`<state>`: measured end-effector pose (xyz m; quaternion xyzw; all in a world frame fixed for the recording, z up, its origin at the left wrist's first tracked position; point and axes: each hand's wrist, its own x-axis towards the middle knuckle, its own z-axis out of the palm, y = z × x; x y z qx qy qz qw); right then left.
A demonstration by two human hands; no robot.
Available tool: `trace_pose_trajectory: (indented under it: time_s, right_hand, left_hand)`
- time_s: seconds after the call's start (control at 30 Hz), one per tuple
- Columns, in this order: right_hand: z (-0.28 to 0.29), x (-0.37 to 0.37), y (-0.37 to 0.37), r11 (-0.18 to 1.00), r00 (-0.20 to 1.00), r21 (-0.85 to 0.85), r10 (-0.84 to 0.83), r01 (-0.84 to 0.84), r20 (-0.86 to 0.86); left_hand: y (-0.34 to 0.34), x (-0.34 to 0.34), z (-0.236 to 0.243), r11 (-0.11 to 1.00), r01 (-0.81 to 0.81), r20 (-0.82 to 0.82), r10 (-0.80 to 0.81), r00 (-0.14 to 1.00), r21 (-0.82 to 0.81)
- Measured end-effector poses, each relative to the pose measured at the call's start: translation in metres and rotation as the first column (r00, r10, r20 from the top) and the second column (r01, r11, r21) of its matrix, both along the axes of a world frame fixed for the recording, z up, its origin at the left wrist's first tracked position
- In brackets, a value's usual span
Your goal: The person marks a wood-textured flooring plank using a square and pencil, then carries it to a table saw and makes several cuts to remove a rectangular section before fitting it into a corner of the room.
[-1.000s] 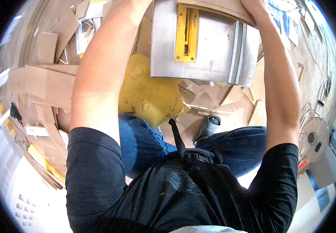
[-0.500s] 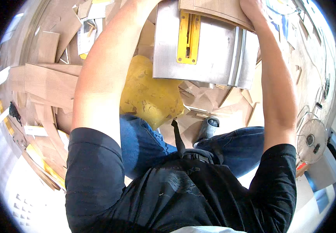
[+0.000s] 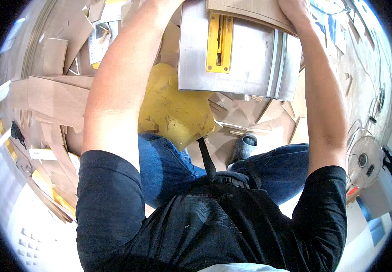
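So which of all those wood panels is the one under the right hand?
The light wood panel lying on the metal saw table, at the top edge of the view. The right hand rests on its corner; the other panels lie on the floor.

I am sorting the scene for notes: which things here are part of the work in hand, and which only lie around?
In use:
right hand
flat brown wooden board under that hand
grey metal saw table with yellow slotted insert

Lying about:
brown board offcuts
yellow sack
white round fan
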<state>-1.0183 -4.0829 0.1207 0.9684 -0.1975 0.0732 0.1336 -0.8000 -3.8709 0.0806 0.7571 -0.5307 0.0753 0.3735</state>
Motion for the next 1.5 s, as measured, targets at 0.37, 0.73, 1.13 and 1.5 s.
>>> trace_pose_trajectory:
  time_s: [0.37, 0.73, 1.13, 1.5]
  right_hand:
    - [-0.005, 0.003, 0.002, 0.999, 0.999, 0.024, 0.028, -0.029, 0.036]
    - [0.005, -0.002, 0.003, 1.0, 1.0, -0.018, 0.024, -0.024, -0.002]
    - [0.001, 0.0, 0.007, 1.0, 1.0, -0.012, 0.015, -0.015, 0.007]
    - [0.002, -0.003, 0.001, 0.999, 0.999, -0.037, 0.018, -0.019, -0.028]
  left_hand:
    - [0.005, -0.001, 0.0, 0.998, -0.043, 0.024, 0.042, 0.999, 0.052]
    - [0.001, -0.003, 0.003, 0.999, -0.015, 0.022, 0.014, 1.0, 0.049]
    - [0.007, -0.005, 0.003, 0.997, -0.015, -0.013, 0.016, 1.0, 0.079]
    - [0.003, -0.01, 0.007, 0.999, -0.011, -0.001, 0.011, 1.0, 0.05]
